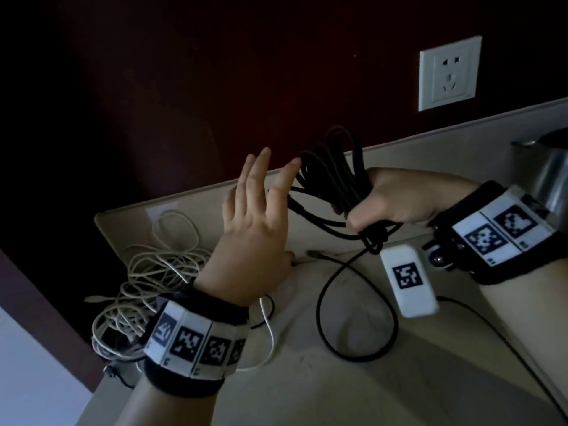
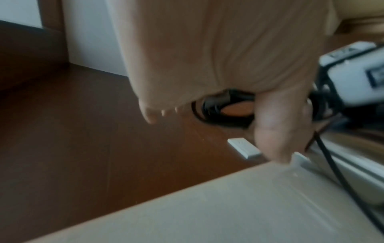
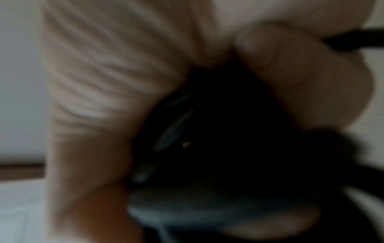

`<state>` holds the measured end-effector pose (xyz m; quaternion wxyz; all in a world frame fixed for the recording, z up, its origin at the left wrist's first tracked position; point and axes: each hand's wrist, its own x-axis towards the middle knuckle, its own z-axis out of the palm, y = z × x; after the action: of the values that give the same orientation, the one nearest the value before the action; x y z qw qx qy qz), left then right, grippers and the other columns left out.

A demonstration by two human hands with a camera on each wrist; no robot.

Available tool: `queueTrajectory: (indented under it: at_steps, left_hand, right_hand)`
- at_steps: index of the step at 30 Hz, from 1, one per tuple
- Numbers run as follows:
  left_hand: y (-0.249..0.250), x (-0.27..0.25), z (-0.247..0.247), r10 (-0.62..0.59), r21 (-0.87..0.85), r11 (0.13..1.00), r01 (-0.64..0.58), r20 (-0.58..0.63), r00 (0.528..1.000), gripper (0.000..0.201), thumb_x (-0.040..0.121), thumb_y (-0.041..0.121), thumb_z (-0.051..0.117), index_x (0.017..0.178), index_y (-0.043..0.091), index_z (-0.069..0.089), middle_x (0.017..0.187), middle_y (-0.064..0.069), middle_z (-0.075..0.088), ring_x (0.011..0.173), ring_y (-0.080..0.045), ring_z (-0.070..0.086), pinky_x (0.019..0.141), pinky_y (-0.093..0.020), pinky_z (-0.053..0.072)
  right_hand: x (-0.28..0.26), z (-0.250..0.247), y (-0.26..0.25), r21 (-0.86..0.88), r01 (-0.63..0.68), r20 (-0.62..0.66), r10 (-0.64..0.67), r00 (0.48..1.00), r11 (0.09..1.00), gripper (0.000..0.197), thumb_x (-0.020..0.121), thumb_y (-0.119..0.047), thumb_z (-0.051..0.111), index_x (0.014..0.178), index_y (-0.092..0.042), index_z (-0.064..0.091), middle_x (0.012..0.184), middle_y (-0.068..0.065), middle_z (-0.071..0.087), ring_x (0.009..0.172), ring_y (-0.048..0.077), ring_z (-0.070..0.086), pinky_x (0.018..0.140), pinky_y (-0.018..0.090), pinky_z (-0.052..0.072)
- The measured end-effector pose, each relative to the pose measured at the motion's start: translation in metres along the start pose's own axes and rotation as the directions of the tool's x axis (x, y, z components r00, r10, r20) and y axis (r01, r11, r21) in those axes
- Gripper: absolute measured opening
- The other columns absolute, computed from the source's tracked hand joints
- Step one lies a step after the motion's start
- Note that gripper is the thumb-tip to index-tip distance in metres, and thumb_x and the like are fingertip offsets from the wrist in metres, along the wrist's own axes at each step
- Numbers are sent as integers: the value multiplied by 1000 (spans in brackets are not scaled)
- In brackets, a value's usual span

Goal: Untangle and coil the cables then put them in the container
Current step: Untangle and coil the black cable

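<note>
In the head view my right hand point(image 1: 378, 204) grips a bundle of black cable point(image 1: 332, 173) coiled in several loops that stand up from the fist. The right wrist view shows the same black cable point(image 3: 218, 131), dark and blurred, wrapped by my right hand point(image 3: 290, 78). My left hand point(image 1: 264, 179) is raised beside the loops with fingers straight and spread, one fingertip touching them. The cable's loose tail point(image 1: 321, 302) curves down over the table. A tangle of white cables point(image 1: 153, 278) lies at the left, by a pale shallow container rim point(image 1: 101, 216). In the left wrist view my left hand point(image 2: 207, 49) holds nothing.
A white wall socket point(image 1: 448, 73) sits on the dark wall above the table's back edge. A metal kettle point(image 1: 550, 173) stands at the far right behind my right wrist. A thin white cable point(image 1: 270, 333) runs under my left wrist. The table's left edge drops off near the white tangle.
</note>
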<state>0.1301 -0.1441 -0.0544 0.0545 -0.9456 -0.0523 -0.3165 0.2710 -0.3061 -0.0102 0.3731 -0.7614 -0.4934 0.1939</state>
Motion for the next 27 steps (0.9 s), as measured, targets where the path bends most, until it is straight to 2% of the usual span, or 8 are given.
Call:
queueTrajectory:
  at_steps: [5, 10, 13, 15, 17, 20, 24, 27]
  left_hand:
    - [19, 7, 4, 159, 139, 981, -134, -191, 969, 97, 76, 17, 81, 153, 23, 21, 163, -18, 4, 151, -37, -5, 118, -44, 2]
    - [28, 7, -3, 332, 245, 916, -318, -16, 943, 78, 81, 47, 63, 148, 15, 40, 160, -5, 31, 152, -32, 10, 119, -56, 7]
    - [30, 8, -1, 350, 179, 921, -347, 16, 937, 60, 78, 34, 68, 133, 11, 57, 126, -7, 66, 135, -33, 46, 113, -48, 31]
    - [27, 8, 0, 316, 155, 939, -307, -33, 948, 33, 73, 21, 68, 104, 13, 69, 89, -4, 70, 92, -31, 64, 85, -39, 49]
    - [21, 7, -2, 303, 129, 947, -293, -61, 951, 10, 69, 15, 67, 78, 13, 63, 69, 0, 59, 64, -24, 52, 59, -32, 40]
    - [15, 10, -6, 329, 82, 943, -321, -107, 938, 17, 69, 12, 67, 67, 16, 50, 64, 2, 43, 61, -15, 32, 59, -27, 23]
    - [9, 9, -11, 288, -81, 954, -290, -38, 957, 29, 68, 17, 65, 68, 24, 37, 61, 6, 43, 55, -16, 39, 51, -21, 18]
    - [-7, 5, -16, 97, -329, 938, -109, -51, 994, 26, 70, 24, 66, 61, 19, 42, 57, 5, 48, 52, -10, 46, 47, -30, 29]
  right_hand:
    - [0, 11, -2, -122, -9, 196, 33, 980, 993, 22, 72, -14, 76, 82, 2, 65, 70, 11, 64, 66, 17, 59, 62, 33, 45]
    - [-2, 26, -4, -335, 1, 221, 78, 972, 942, 24, 70, -41, 85, 76, -36, 62, 71, -17, 66, 73, -1, 63, 65, 20, 51]
    - [-2, 31, -1, -350, -17, 200, 92, 975, 937, 31, 72, -34, 85, 64, -35, 54, 52, -18, 58, 58, -1, 55, 56, 15, 42]
    - [-1, 33, -2, -386, -50, 162, 121, 979, 921, 31, 72, -34, 84, 62, -32, 55, 53, -16, 54, 53, 1, 51, 50, 14, 41]
    - [1, 34, -4, -389, -22, 206, 110, 972, 921, 26, 72, -33, 84, 65, -27, 59, 58, -12, 57, 57, 7, 56, 56, 20, 47]
    - [1, 31, -9, -347, 29, 216, 50, 975, 938, 28, 71, -44, 82, 80, -21, 70, 72, -6, 69, 68, 9, 65, 64, 26, 53]
    - [1, 18, -7, -328, 133, 138, -92, 986, 935, 82, 58, -87, 46, 107, -25, 67, 96, -9, 72, 87, 7, 68, 76, 30, 56]
    - [1, 4, 1, -184, 242, -55, -256, 965, 953, 73, 77, -74, 33, 110, -20, 68, 92, 2, 73, 80, 14, 69, 69, 27, 51]
